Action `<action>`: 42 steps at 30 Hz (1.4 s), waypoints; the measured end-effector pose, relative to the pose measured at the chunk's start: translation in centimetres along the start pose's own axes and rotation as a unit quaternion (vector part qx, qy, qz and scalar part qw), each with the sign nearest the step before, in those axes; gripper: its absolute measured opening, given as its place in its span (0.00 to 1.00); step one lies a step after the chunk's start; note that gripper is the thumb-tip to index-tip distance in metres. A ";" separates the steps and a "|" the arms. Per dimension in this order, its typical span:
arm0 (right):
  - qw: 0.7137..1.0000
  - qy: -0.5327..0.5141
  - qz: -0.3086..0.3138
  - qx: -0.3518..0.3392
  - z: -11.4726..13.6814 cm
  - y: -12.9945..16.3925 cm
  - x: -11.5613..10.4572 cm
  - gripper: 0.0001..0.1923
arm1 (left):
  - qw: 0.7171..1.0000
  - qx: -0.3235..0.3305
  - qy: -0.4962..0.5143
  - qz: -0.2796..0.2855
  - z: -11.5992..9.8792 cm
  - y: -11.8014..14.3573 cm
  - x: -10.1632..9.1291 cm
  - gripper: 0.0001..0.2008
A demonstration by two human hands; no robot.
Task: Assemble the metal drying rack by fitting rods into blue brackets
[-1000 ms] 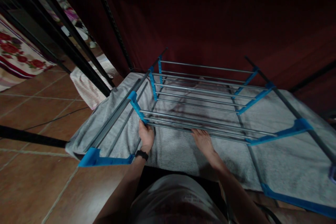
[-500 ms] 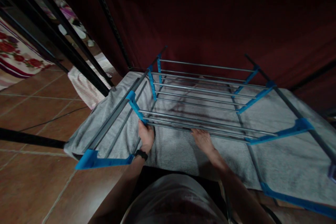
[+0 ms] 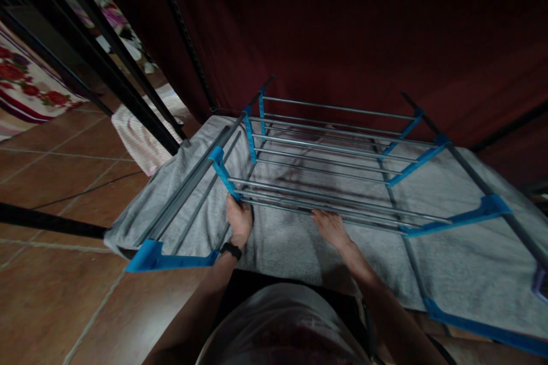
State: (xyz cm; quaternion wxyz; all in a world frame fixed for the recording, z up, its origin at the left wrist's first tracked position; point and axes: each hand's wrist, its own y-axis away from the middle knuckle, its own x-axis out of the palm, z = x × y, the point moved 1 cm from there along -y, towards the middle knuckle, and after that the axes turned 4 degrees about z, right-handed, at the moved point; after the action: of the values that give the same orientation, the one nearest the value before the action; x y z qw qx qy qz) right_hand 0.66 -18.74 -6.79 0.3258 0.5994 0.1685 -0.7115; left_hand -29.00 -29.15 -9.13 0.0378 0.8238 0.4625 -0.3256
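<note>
A rack of grey metal tubes with blue plastic brackets (image 3: 462,219) lies on a grey cloth-covered surface in front of me. My left hand (image 3: 240,219), with a dark band on its wrist, is closed around the lower end of the left near bracket (image 3: 223,175), where the rods meet it. Some of its fingers are hidden behind the bracket. Farther right, my right hand (image 3: 331,226) has its fingers curled over the nearest metal rod (image 3: 282,205); the fingertips are partly hidden.
The grey cloth (image 3: 291,239) spreads under the rack. Behind it hangs a dark red fabric panel (image 3: 342,28). Black metal posts (image 3: 124,63) rise at the left, with a striped cloth (image 3: 143,137) on the tiled floor (image 3: 51,182) and a floral fabric (image 3: 29,85) beyond.
Both hands keep the same holds on the rack. The view has shifted very slightly, and the rack's left end appears a little farther right.
</note>
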 end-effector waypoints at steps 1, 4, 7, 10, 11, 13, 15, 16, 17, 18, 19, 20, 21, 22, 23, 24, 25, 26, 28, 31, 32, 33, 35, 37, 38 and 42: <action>1.000 -0.003 0.000 0.000 0.0 0.0 0.1 0.19 | 1.000 0.001 0.000 -0.002 0.0 0.0 0.0 0.27; 1.000 -0.007 -0.002 0.002 0.0 0.0 0.2 0.19 | 1.000 0.005 0.003 -0.008 0.1 0.0 0.0 0.28; 1.000 -0.005 -0.020 0.006 0.2 0.2 0.4 0.19 | 1.000 0.009 0.014 -0.014 0.1 0.0 0.0 0.28; 0.999 -0.004 -0.049 0.005 0.4 0.5 0.6 0.18 | 1.000 0.011 0.021 -0.014 0.0 0.0 -0.1 0.28; 0.998 -0.005 -0.059 0.003 0.5 0.6 0.6 0.18 | 1.000 0.012 0.021 -0.014 -0.1 0.0 -0.1 0.28; 0.997 -0.009 -0.077 -0.005 0.5 0.8 0.7 0.18 | 1.000 0.014 0.023 -0.012 -0.1 0.1 -0.2 0.27; 0.996 -0.016 -0.092 -0.012 0.5 1.1 0.6 0.18 | 0.999 0.016 0.027 -0.009 -0.2 0.1 -0.3 0.27; 0.995 -0.018 -0.099 -0.012 0.4 1.2 0.6 0.18 | 0.999 0.018 0.028 -0.008 -0.2 0.1 -0.3 0.27; 0.994 -0.020 -0.106 -0.009 0.3 1.4 0.6 0.18 | 0.999 0.020 0.029 -0.006 -0.2 0.0 -0.3 0.27; 0.993 -0.019 -0.114 -0.002 0.2 1.5 0.6 0.18 | 0.999 0.022 0.028 -0.005 -0.1 0.0 -0.4 0.27; 0.993 -0.017 -0.121 0.006 0.1 1.6 0.7 0.17 | 0.999 0.023 0.027 -0.004 -0.1 0.0 -0.4 0.27; 0.992 -0.015 -0.125 0.014 0.0 1.7 0.7 0.17 | 0.999 0.025 0.027 -0.002 -0.1 0.0 -0.4 0.26; 0.992 -0.012 -0.126 0.019 -0.1 1.7 0.7 0.17 | 0.999 0.027 0.028 -0.002 -0.1 0.0 -0.4 0.26; 0.992 -0.011 -0.124 0.023 -0.2 1.8 0.8 0.17 | 0.999 0.028 0.030 -0.002 -0.1 -0.1 -0.4 0.26; 0.993 -0.010 -0.119 0.024 -0.3 1.8 0.8 0.17 | 0.999 0.029 0.033 -0.003 -0.1 -0.1 -0.3 0.26; 0.993 -0.009 -0.113 0.025 -0.3 1.8 0.7 0.17 | 0.999 0.029 0.036 -0.004 -0.1 -0.1 -0.3 0.26; 0.994 -0.009 -0.105 0.025 -0.3 1.7 0.7 0.17 | 0.999 0.028 0.038 -0.006 -0.1 -0.1 -0.3 0.26; 0.995 -0.009 -0.099 0.027 -0.3 1.7 0.6 0.17 | 0.999 0.026 0.040 -0.008 -0.1 -0.1 -0.3 0.26; 0.996 -0.010 -0.087 0.030 -0.3 1.6 0.4 0.17 | 0.999 0.020 0.038 -0.008 -0.1 0.0 -0.3 0.27; 0.997 -0.014 -0.073 0.035 -0.3 1.4 0.3 0.17 | 0.999 0.015 0.032 -0.004 -0.2 0.0 -0.3 0.27; 0.997 -0.015 -0.070 0.036 -0.4 1.4 0.3 0.17 | 0.999 0.015 0.031 -0.004 -0.2 0.0 -0.3 0.27; 0.997 -0.017 -0.069 0.036 -0.4 1.4 0.3 0.17 | 0.999 0.014 0.030 -0.004 -0.3 0.1 -0.3 0.27; 0.997 -0.019 -0.070 0.034 -0.5 1.3 0.4 0.17 | 1.000 0.011 0.027 -0.005 -0.4 0.1 -0.4 0.27; 0.997 -0.020 -0.071 0.033 -0.6 1.3 0.5 0.17 | 1.000 0.005 0.024 -0.005 -0.5 0.1 -0.4 0.27; 0.997 -0.019 -0.070 0.033 -0.6 1.3 0.5 0.17 | 1.000 0.003 0.024 -0.004 -0.6 0.1 -0.5 0.27; 0.997 -0.016 -0.059 0.037 -0.5 1.2 0.5 0.18 | 1.000 0.004 0.027 -0.002 -1.0 0.1 -0.6 0.26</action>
State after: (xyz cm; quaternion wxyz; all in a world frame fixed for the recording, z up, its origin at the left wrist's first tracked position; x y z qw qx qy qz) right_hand 1.82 -19.44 -7.15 0.2639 0.5884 0.1721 -0.7446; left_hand -28.66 -29.31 -8.04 0.0212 0.8314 0.4638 -0.3053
